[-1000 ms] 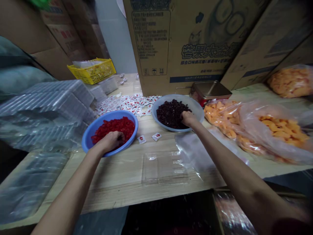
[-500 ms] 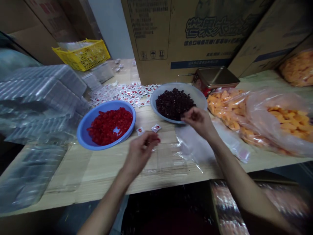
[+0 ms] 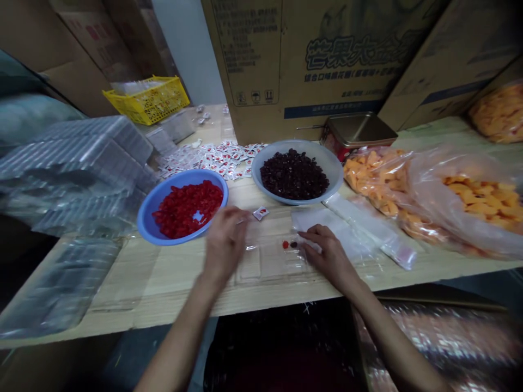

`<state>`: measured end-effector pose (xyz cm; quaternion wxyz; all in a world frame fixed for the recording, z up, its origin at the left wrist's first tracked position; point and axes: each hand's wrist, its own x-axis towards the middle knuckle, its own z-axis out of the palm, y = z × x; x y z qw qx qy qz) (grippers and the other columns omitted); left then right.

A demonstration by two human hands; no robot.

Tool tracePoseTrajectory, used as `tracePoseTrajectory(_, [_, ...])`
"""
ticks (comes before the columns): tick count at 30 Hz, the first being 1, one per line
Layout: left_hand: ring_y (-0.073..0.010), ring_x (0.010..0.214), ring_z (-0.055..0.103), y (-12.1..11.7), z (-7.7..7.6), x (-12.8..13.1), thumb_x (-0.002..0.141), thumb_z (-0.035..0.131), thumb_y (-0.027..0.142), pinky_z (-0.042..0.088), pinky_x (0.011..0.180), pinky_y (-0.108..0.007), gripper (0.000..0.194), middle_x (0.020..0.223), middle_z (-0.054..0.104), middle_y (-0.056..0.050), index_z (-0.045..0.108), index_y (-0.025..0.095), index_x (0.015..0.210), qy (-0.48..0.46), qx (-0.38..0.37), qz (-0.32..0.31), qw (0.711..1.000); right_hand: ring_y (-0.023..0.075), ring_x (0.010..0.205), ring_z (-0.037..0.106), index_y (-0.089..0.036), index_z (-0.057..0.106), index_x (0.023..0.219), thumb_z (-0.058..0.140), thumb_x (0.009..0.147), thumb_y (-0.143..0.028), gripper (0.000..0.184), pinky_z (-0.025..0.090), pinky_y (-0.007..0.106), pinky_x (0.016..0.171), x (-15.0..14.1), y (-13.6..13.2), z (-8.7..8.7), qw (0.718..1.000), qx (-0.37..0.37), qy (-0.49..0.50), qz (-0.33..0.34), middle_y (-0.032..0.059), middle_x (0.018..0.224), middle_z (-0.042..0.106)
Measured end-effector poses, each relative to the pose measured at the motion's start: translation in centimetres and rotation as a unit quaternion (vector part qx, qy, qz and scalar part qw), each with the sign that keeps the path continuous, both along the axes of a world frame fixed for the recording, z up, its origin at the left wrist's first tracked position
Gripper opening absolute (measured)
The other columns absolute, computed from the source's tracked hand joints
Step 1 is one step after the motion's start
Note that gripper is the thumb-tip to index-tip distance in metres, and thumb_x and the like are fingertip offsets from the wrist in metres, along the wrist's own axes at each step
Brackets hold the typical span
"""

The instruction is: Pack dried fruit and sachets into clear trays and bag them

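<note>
Down into the clear tray a red piece and a dark piece have been brought, best released low and lightly. Beside them, the right hand's fingers are held slightly apart; whether anything is pinched by the blurred left hand cannot be told. Red pieces are heaped in the blue bowl, dark ones in the pale bowl.

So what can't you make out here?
All in the head view:
- What the left hand holds, if anything: motion blur and its own fingers hide it.
- Whether the right hand touches the dark piece: too small and blurred.
- The big box's fine print: blurred.
- The rear orange bag's far side: cut off by the right edge.
</note>
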<state>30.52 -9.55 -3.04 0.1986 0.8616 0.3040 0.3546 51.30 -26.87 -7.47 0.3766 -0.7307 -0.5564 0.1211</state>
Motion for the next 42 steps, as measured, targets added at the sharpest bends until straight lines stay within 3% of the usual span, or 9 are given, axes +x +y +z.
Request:
tracePoseTrajectory(4, [-0.0276, 0.107, 0.061, 10.0, 1.8, -5.7, 0.090, 0.054, 0.040, 0.046, 0.097, -0.039, 0.031, 0.114, 0.066, -0.010, 0.064, 0.020, 0.111, 0.198, -0.016, 0.150, 0.969, 0.0230, 0.094, 0.060, -0.022, 0.072, 0.104, 0.055, 0.095, -0.028, 0.020, 0.050, 0.038, 0.084, 3.0, 1.4, 3.0, 0.995, 0.084, -0.016, -0.050, 0.0072, 0.095, 0.065])
tracePoseTrajectory(7, [-0.0293, 0.096, 0.065, 15.2, -0.3, -7.2, 0.076, 0.063, 0.043, 0.050, 0.084, -0.036, 0.041, 0.104, 0.071, -0.011, 0.064, 0.016, 0.108, 0.381, -0.160, 0.072, 0.908, 0.0226, 0.097, 0.062, -0.020, 0.071, 0.101, 0.055, 0.094, -0.027, 0.019, 0.049, 0.036, 0.089, 6.2, 5.2, 4.4, 0.992, 0.067, -0.069, -0.087, 0.0077, 0.100, 0.069])
tracePoseTrajectory(13, [-0.0244, 0.082, 0.066, 15.5, -2.8, -6.6, 0.071, 0.057, 0.034, 0.048, 0.071, -0.030, 0.021, 0.086, 0.072, -0.004, 0.066, 0.020, 0.085, 0.414, -0.186, -0.005, 0.891, 0.0231, 0.099, 0.067, -0.016, 0.073, 0.098, 0.066, 0.081, -0.014, 0.018, 0.050, 0.030, 0.087, 10.1, 14.9, 3.2, 0.947, -0.278, -0.150, -0.063, 0.0102, 0.103, 0.073])
tracePoseTrajectory(21, [-0.0219, 0.081, 0.065, 16.3, -2.2, -7.7, 0.071, 0.062, 0.040, 0.052, 0.077, -0.030, 0.028, 0.085, 0.073, -0.003, 0.068, 0.019, 0.088, 0.263, -0.243, 0.088, 0.930, 0.0185, 0.092, 0.066, -0.017, 0.069, 0.090, 0.065, 0.079, -0.011, 0.013, 0.049, 0.025, 0.080, 10.6, 16.9, 2.3, 0.954, -0.259, -0.137, -0.060, 0.0072, 0.098, 0.072])
tracePoseTrajectory(26, [-0.0197, 0.086, 0.066, 9.2, 0.5, -6.4, 0.082, 0.062, 0.038, 0.053, 0.083, -0.032, 0.028, 0.098, 0.071, -0.004, 0.067, 0.018, 0.102, 0.001, -0.172, 0.149, 0.974, 0.0160, 0.080, 0.063, -0.019, 0.060, 0.093, 0.064, 0.085, -0.024, 0.011, 0.049, 0.026, 0.072, 6.8, 8.8, 4.0, 0.998, 0.012, 0.042, -0.049, 0.0028, 0.089, 0.068])
tracePoseTrajectory(29, [-0.0183, 0.085, 0.066, 1.1, 0.5, -3.4, 0.089, 0.061, 0.035, 0.054, 0.079, -0.032, 0.019, 0.096, 0.071, -0.002, 0.065, 0.023, 0.103, -0.037, -0.222, 0.006, 0.974, 0.0162, 0.075, 0.061, -0.021, 0.061, 0.081, 0.065, 0.086, -0.027, 0.008, 0.045, 0.027, 0.066, 2.0, 2.6, 2.9, 0.993, -0.022, 0.120, -0.005, 0.0006, 0.082, 0.068])
tracePoseTrajectory(33, [-0.0184, 0.085, 0.064, -6.2, -3.6, 1.3, 0.093, 0.059, 0.026, 0.052, 0.079, -0.035, 0.009, 0.090, 0.070, -0.004, 0.066, 0.023, 0.091, 0.014, -0.180, -0.133, 0.975, 0.0198, 0.079, 0.060, -0.021, 0.066, 0.081, 0.064, 0.085, -0.021, 0.004, 0.047, 0.032, 0.072, -2.1, -1.1, -0.6, 0.991, -0.067, 0.115, -0.032, 0.0025, 0.081, 0.067])
tracePoseTrajectory(38, [-0.0225, 0.094, 0.060, -8.2, -7.2, 3.7, 0.093, 0.059, 0.024, 0.051, 0.085, -0.042, 0.011, 0.093, 0.070, -0.008, 0.069, 0.023, 0.090, 0.048, -0.094, -0.171, 0.980, 0.0240, 0.089, 0.057, -0.024, 0.073, 0.083, 0.062, 0.086, -0.017, 0.013, 0.049, 0.039, 0.081, -2.3, -0.6, -2.7, 0.999, -0.019, 0.047, -0.003, 0.0061, 0.086, 0.065])
tracePoseTrajectory(42, [-0.0239, 0.102, 0.059, -6.1, -3.9, 1.4, 0.093, 0.057, 0.023, 0.052, 0.087, -0.043, 0.014, 0.104, 0.067, -0.011, 0.071, 0.025, 0.097, 0.039, -0.052, -0.135, 0.989, 0.0255, 0.090, 0.057, -0.028, 0.077, 0.097, 0.060, 0.090, -0.024, 0.018, 0.052, 0.042, 0.078, -2.0, -1.1, -2.1, 0.999, 0.006, 0.050, 0.007, 0.0080, 0.090, 0.063])
